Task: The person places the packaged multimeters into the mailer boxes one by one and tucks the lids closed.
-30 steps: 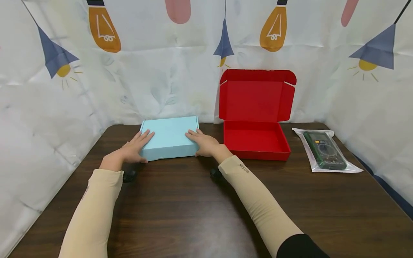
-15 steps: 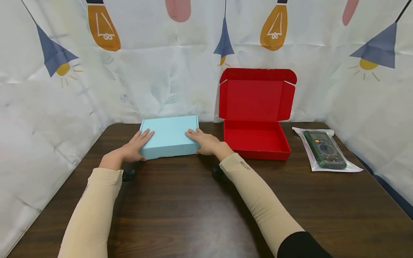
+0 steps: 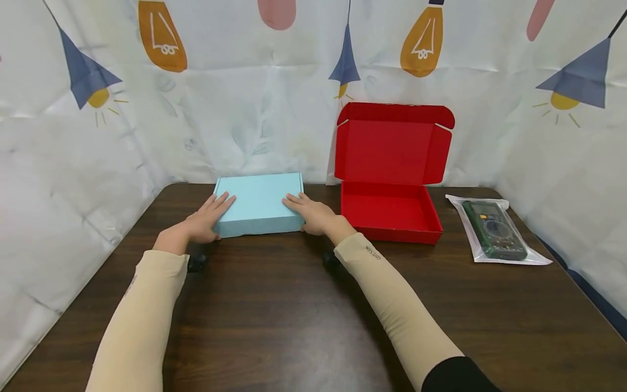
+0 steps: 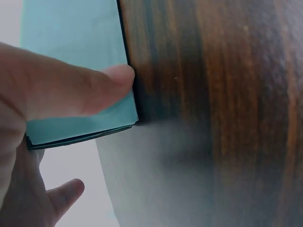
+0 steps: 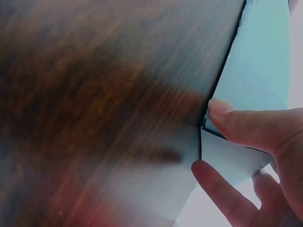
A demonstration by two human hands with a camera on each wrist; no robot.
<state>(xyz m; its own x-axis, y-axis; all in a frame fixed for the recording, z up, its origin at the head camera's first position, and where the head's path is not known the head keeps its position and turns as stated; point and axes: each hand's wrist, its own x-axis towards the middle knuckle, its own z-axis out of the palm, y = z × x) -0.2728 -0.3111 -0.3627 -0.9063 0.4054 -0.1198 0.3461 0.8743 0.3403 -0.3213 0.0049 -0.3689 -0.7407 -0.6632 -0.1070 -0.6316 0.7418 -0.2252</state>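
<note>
Left hand (image 3: 198, 223): fingers straight, ungrasping, touching the blue box (image 3: 259, 197)
Right hand (image 3: 317, 216): likewise; box lies between both hands' fingers
Table (image 3: 254, 316): dark, glossy woodgrain beneath them
Red box (image 3: 389, 155): right of the right fingers, lid raised
Backdrop (image 3: 289, 125): creased, lamp-printed white cloth beyond the fingertips

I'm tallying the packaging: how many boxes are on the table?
2: the closed light-blue box, touched by the left hand and right hand, and the open red box to its right.

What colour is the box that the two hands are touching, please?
The box is light blue, seen best in the head view.
</note>
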